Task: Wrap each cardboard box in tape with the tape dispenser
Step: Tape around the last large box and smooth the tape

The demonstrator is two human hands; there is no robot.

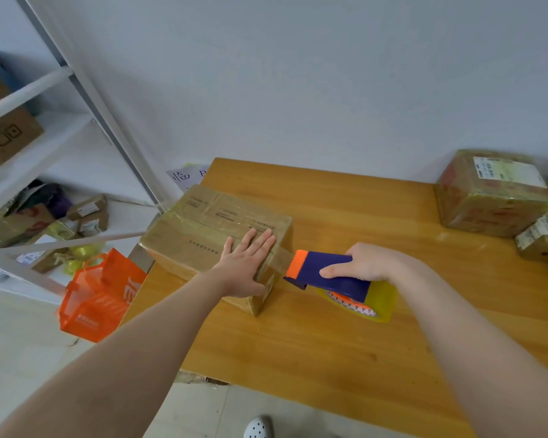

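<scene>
Left hand (pixel 246 263) flat, fingers spread and straight, pressing down on the near right corner of the brown tape-covered cardboard box (pixel 212 235) at the left edge of the yellow wooden bench (pixel 298 343). Right hand (pixel 366 263) curled around the blue and orange tape dispenser (pixel 326 273), just right of the box, yellowish tape roll beneath it. A strip of clear tape (pixel 282 256) stretches from box to dispenser. Two more taped cardboard parcels (pixel 494 194) sit far right. An orange mesh bag (pixel 98 298) hangs left of the bench.
</scene>
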